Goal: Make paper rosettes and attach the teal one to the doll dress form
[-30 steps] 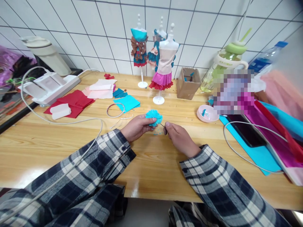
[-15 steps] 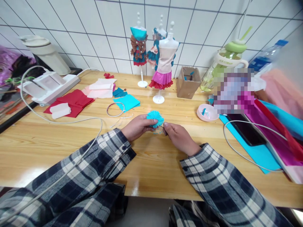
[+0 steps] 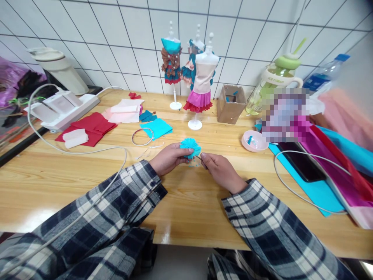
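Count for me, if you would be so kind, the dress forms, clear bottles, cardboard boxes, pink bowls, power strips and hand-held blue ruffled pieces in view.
Blue ruffled piece, held in the left hand: 1
Dress forms: 3
Clear bottles: 2
Cardboard box: 1
Pink bowl: 1
Power strip: 1
Total: 9

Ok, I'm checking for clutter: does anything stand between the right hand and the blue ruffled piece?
Only the thin tool in the right hand, pointing at the blue ruffled piece; nothing else visible stands between them.
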Tool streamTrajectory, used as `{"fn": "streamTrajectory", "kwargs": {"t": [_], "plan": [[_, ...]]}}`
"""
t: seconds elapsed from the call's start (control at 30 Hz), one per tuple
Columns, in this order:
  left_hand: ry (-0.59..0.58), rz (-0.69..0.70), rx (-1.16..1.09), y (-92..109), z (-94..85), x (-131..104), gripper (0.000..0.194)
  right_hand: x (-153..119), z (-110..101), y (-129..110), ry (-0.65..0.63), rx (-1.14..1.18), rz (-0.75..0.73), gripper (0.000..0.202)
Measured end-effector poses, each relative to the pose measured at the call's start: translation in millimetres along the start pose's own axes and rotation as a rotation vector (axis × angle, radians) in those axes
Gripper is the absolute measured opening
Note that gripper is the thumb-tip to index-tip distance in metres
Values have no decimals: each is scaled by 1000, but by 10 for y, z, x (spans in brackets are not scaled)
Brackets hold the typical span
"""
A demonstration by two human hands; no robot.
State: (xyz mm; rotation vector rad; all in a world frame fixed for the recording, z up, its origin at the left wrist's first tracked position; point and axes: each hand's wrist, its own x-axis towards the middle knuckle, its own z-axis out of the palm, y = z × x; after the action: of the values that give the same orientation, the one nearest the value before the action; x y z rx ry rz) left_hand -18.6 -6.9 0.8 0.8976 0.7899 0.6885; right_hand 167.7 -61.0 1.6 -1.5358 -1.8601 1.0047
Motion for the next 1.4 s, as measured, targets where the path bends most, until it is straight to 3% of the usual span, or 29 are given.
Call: {"fn": "streamTrajectory", "kwargs": {"t": [0.17,0.27,0.47,0.6,0.8,0.93,1.23,1.4], "plan": [[65,5,-62,8,-1,-7,24,-40,-80,-44,37,72,55,54],[72,19,-67,-5,-6,-7,25,-51,-58,-54,80,141,34,42],[-10,94,157,-70,-11,-2,33,16,134,-47,178,328,40,39],[-50,113,212,-68,-3,-9,33,19,153,-59,216,342,109,28],[51,109,100,-44,-1,-16,31,12,105,-43,194,307,137,19],[-4,131,187,-56,-21,-7,30,14,89,-41,221,369,116,41],[-104,156,534,-14,7,-55,27,5,82,-41,258,271,93,27],[-155,151,528,21,57,-79,35,25,88,-18,317,278,62,27]]}}
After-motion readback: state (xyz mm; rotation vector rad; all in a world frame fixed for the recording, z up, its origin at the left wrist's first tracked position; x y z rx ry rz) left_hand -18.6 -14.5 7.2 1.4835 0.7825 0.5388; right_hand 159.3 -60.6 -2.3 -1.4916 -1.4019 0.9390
